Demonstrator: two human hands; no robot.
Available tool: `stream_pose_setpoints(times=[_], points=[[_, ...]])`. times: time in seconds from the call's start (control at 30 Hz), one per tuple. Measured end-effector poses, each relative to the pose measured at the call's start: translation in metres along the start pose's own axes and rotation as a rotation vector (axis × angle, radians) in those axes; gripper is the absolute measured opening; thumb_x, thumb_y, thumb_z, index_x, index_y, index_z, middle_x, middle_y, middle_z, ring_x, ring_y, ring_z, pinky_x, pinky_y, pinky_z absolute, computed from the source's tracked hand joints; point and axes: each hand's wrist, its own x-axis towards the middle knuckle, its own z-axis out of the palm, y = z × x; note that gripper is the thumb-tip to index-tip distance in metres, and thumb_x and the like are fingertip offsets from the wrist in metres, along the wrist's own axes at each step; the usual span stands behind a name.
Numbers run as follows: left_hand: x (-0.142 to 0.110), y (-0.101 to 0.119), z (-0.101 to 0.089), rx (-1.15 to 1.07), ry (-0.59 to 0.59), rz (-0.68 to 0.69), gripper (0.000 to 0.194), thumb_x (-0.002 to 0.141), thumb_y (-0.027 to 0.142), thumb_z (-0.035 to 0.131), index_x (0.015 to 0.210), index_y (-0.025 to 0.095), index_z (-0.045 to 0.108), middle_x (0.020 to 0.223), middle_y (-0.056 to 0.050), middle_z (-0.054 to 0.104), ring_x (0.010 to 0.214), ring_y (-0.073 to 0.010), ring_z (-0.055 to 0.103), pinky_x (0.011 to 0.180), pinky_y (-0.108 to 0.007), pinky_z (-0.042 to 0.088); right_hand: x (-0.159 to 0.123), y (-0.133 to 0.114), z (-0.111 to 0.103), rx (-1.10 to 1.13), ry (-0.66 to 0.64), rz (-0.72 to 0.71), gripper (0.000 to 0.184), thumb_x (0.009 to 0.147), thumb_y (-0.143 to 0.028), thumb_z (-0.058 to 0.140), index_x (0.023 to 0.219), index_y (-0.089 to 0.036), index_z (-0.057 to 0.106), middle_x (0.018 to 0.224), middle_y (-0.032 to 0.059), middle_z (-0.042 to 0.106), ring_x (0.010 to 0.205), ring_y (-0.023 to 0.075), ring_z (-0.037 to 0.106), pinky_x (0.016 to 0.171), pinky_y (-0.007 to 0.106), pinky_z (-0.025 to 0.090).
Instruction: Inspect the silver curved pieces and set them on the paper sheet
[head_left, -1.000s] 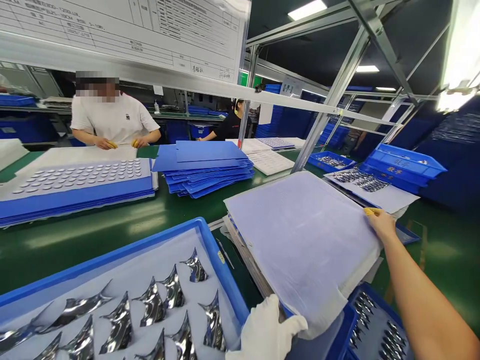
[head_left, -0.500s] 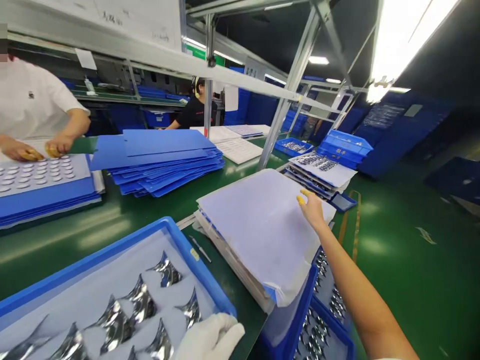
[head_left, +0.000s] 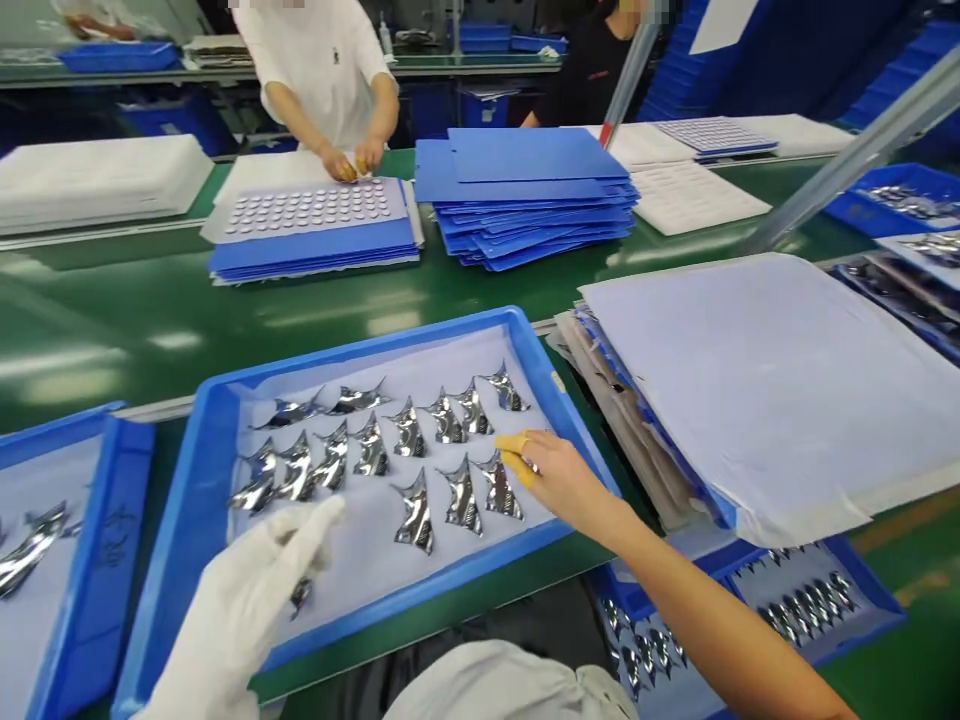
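A blue tray [head_left: 525, 325] lined with white sheet holds rows of shiny, curved metal pieces with pointed horns [head_left: 415, 512]. At its right end my right hand [head_left: 562, 480], with yellow finger covers, pinches at a metal piece [head_left: 501, 492]; a glint shows between the fingers, which hide its upper edge. My left hand [head_left: 251, 590], in a white glove, hovers over the tray's front left, fingers loosely bent and apart. Partly hidden under it is another metal piece [head_left: 300, 597]; I see no grip on it.
Left stands another blue tray [head_left: 127, 540] with metal pieces. Right is a stack of boards topped by a white sheet [head_left: 780, 380]; below are trays of metal pieces [head_left: 862, 600]. Across the green table [head_left: 315, 300] lie blue sheets [head_left: 525, 190]; a co-worker's hands [head_left: 352, 165] handle small round pieces.
My right hand has left the white sheet on the stack and come to the metal pieces in the tray. My left hand moved from the tray's right corner to its left. The view swung left and down.
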Motion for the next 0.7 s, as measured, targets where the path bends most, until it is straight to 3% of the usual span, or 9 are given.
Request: stream_pose_setpoints(times=[0.07,0.2,0.3,0.47,0.6,0.7], points=[[0.000,-0.019,-0.018,-0.143,0.107,0.004,0.039,0.079,0.061,0.066,0.095,0.025,0.069,0.077,0.001,0.064,0.078,-0.0206,0.057,0.069,-0.029,0.044,0.016,-0.014,0.023,-0.005,-0.105,-0.016,0.020,0.099,-0.018,0.049,0.104,-0.017,0.069,0.090,0.0088,0.072,0.083,0.0202,0.067,0.076,0.033,0.054],[-0.001,-0.052,-0.038,-0.344,0.194,-0.035,0.039,0.078,0.053,0.071,0.102,0.022,0.069,0.083,0.000,0.065,0.078,-0.0185,0.055,0.072,-0.028,0.045,0.038,-0.044,0.060,-0.061,-0.287,-0.072,0.017,0.097,-0.017,0.053,0.098,-0.017,0.069,0.088,0.0068,0.070,0.082,0.0180,0.065,0.076,0.029,0.050],[-0.002,-0.061,-0.040,-0.384,0.169,-0.063,0.041,0.079,0.054,0.070,0.103,0.020,0.070,0.081,-0.001,0.065,0.075,-0.0183,0.054,0.073,-0.029,0.046,0.049,-0.061,0.090,-0.122,-0.379,-0.106,0.018,0.096,-0.013,0.053,0.089,-0.015,0.069,0.084,0.0071,0.067,0.080,0.0186,0.063,0.076,0.030,0.047],[0.001,-0.052,-0.035,-0.368,0.055,-0.032,0.043,0.081,0.056,0.067,0.097,0.017,0.071,0.078,-0.003,0.066,0.075,-0.0185,0.056,0.071,-0.028,0.047,0.060,-0.077,0.134,-0.243,-0.442,-0.120,0.015,0.084,0.003,0.054,0.083,-0.006,0.066,0.089,0.0181,0.064,0.088,0.0268,0.058,0.080,0.040,0.044],[0.006,-0.050,-0.033,-0.382,0.031,-0.005,0.043,0.081,0.055,0.067,0.102,0.018,0.071,0.086,-0.004,0.070,0.079,-0.0193,0.059,0.074,-0.029,0.048,0.060,-0.082,0.128,-0.233,-0.429,-0.170,0.017,0.088,-0.001,0.053,0.083,-0.010,0.066,0.086,0.0142,0.064,0.086,0.0248,0.056,0.077,0.038,0.045],[0.010,-0.046,-0.029,-0.405,-0.008,0.072,0.045,0.083,0.050,0.067,0.117,0.021,0.069,0.113,-0.008,0.071,0.100,-0.0240,0.063,0.088,-0.033,0.049,0.055,-0.089,0.103,-0.060,-0.279,-0.230,0.018,0.097,-0.012,0.048,0.100,-0.015,0.065,0.090,0.0094,0.064,0.085,0.0208,0.055,0.077,0.036,0.047]])
